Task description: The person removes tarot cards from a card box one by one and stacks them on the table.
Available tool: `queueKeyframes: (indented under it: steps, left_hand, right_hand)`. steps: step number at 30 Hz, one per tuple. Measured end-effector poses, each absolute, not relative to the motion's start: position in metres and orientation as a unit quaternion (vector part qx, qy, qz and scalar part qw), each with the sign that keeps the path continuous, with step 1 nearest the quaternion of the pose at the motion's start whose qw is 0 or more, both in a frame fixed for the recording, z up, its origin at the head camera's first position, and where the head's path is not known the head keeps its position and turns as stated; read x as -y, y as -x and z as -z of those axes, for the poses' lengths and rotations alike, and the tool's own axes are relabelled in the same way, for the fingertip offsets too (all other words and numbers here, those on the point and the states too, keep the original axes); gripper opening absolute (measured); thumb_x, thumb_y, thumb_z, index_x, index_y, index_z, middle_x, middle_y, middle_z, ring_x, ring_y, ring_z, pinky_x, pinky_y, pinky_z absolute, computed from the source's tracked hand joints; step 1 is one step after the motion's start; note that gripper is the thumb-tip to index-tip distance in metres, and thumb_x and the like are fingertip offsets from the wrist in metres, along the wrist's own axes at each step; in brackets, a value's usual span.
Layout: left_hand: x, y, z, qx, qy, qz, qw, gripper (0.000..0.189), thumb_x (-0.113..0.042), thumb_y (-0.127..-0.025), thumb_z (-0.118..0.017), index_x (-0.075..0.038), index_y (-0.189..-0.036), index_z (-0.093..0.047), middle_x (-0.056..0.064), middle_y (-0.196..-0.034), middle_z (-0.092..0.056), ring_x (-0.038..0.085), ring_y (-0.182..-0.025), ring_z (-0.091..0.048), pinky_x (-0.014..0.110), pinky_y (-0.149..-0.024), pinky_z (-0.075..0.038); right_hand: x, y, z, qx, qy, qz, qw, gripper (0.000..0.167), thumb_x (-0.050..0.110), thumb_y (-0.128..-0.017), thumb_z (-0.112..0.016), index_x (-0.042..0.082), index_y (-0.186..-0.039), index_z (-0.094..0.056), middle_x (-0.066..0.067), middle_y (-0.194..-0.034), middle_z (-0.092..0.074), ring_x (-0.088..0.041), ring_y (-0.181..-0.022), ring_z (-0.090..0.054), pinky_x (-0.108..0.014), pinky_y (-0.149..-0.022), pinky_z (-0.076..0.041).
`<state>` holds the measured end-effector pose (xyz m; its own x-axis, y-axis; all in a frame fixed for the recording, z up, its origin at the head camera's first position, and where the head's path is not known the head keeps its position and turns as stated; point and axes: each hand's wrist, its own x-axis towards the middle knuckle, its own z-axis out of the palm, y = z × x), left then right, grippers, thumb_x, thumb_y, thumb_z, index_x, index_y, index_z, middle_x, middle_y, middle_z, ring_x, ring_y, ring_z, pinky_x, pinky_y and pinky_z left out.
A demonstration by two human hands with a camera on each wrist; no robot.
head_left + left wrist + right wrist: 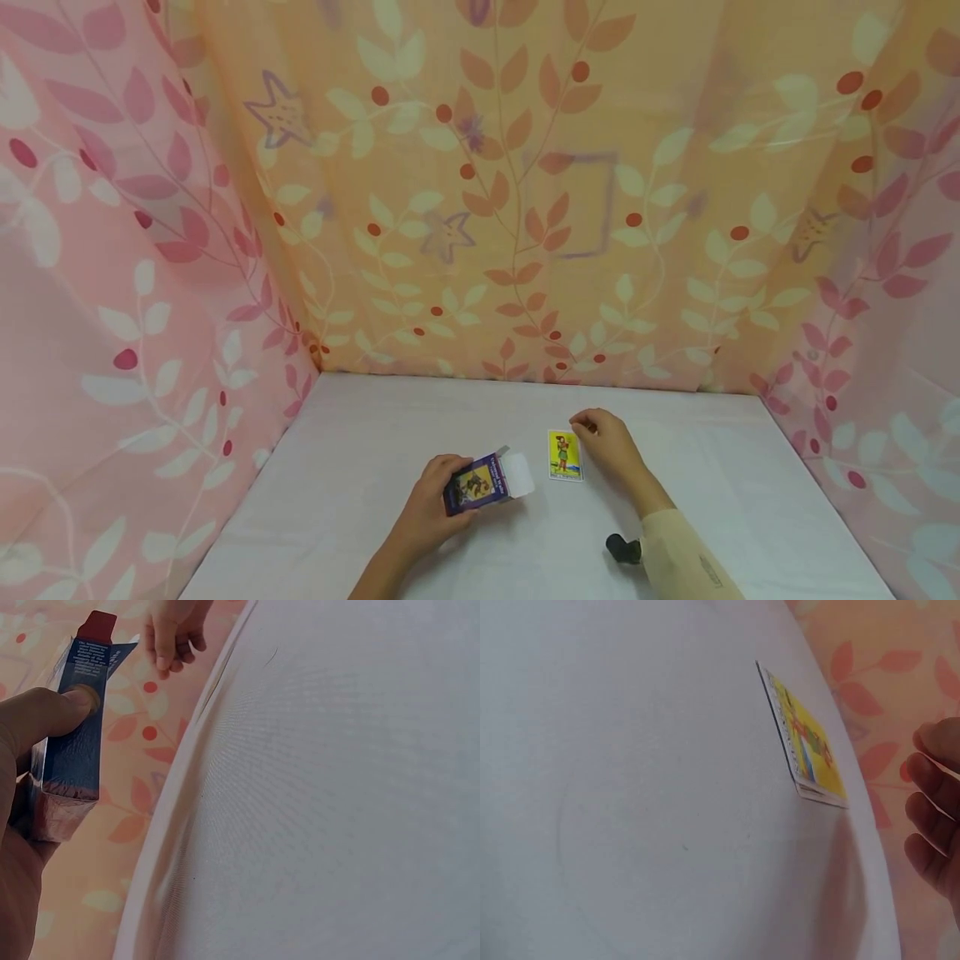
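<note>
My left hand grips a dark blue-purple card box, thumb on one side and fingers on the other. The box's white end flap stands out toward the right. In the left wrist view the thumb presses the narrow printed side of the box. Right of the box, a small stack of picture cards lies on the table, its yellow face with a standing figure up. My right hand hovers beside the stack's upper right corner, fingers loosely bent and holding nothing; the right wrist view shows the fingers apart from the cards.
A white cloth covers the table. Patterned curtains rise at the back and on both sides. A short black object sticks out by the right sleeve; its kind is unclear.
</note>
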<state>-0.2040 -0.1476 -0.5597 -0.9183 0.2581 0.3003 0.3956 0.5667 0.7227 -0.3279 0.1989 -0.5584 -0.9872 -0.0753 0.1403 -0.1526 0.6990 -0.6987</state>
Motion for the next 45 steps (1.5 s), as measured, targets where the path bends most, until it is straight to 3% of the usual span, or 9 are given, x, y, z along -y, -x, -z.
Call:
queueKeyframes:
  steps: [11, 19, 28, 45]
  left_hand:
    - [0.147, 0.206, 0.564, 0.879, 0.188, 0.430, 0.087, 0.079, -0.024, -0.076, -0.092, -0.029, -0.144, -0.052, -0.010, -0.138, -0.050, 0.012, -0.125, -0.052, 0.047, -0.107, -0.049]
    - [0.149, 0.205, 0.564, 0.878, 0.181, 0.434, 0.083, 0.078, -0.023, -0.075, -0.092, -0.031, -0.142, -0.052, -0.010, -0.138, -0.051, 0.014, -0.126, -0.052, 0.050, -0.108, -0.048]
    - [0.147, 0.205, 0.565, 0.879, 0.179, 0.432, 0.092, 0.080, -0.022, -0.074, -0.093, -0.032, -0.142, -0.052, -0.011, -0.137, -0.050, 0.012, -0.125, -0.051, 0.049, -0.108, -0.048]
    - [0.146, 0.204, 0.564, 0.878, 0.191, 0.427, 0.100, 0.081, -0.022, -0.075, -0.092, -0.022, -0.147, -0.055, -0.008, -0.137, -0.050, 0.013, -0.125, -0.051, 0.046, -0.107, -0.049]
  right_hand:
    - [-0.194, 0.293, 0.543, 0.906, -0.101, -0.393, 0.118, 0.009, 0.014, -0.095, -0.073, 0.012, -0.103, -0.076, 0.003, -0.092, -0.068, -0.014, -0.088, -0.057, -0.033, -0.079, -0.048]
    - [-0.178, 0.270, 0.537, 0.893, -0.119, -0.413, 0.131, 0.007, 0.016, -0.093, -0.076, 0.015, -0.101, -0.076, 0.008, -0.093, -0.068, -0.010, -0.087, -0.057, -0.027, -0.075, -0.048]
    - [-0.162, 0.245, 0.534, 0.870, -0.148, -0.437, 0.175, 0.011, 0.012, -0.091, -0.078, 0.018, -0.099, -0.076, 0.015, -0.090, -0.066, -0.005, -0.085, -0.057, -0.034, -0.074, -0.052]
    - [-0.146, 0.221, 0.524, 0.854, -0.160, -0.467, 0.166, 0.012, 0.016, -0.093, -0.077, 0.027, -0.097, -0.075, 0.019, -0.088, -0.063, -0.005, -0.086, -0.058, -0.026, -0.076, -0.052]
